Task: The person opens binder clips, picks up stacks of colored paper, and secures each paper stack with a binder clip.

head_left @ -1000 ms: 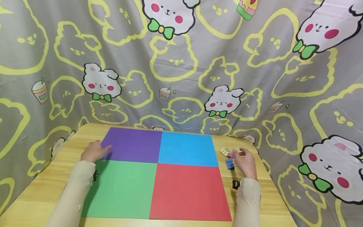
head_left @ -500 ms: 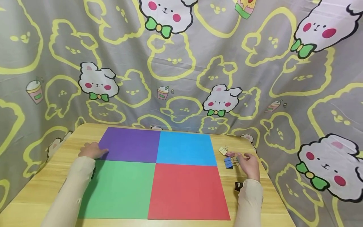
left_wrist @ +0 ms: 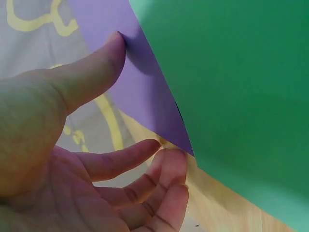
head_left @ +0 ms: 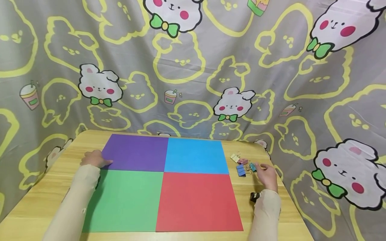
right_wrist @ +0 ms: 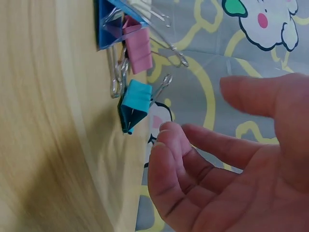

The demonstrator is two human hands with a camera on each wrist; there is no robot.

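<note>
At the table's right side my right hand (head_left: 266, 175) hovers with loosely bent fingers beside a teal binder clip (head_left: 253, 167). In the right wrist view a gap shows between the fingertips (right_wrist: 161, 154) and this teal clip (right_wrist: 137, 99). Left of it lie a blue binder clip (head_left: 241, 170), a pink one (head_left: 243, 161) and a pale yellow one (head_left: 235, 157). My left hand (head_left: 94, 158) is at the left edge of the purple square (head_left: 135, 152); its thumb (left_wrist: 104, 60) is over the purple surface and its other fingers are by the edge, holding nothing.
Blue (head_left: 196, 155), green (head_left: 126, 201) and red (head_left: 199, 202) squares adjoin the purple one on the wooden table (head_left: 39, 207). Small black devices sit at both wrists. A grey patterned curtain (head_left: 187, 110) hangs behind the table.
My right hand has shifted right and slightly nearer, away from the pink clip. The teal clip, hidden at first, now shows right of the blue one. The left hand stays at the purple edge.
</note>
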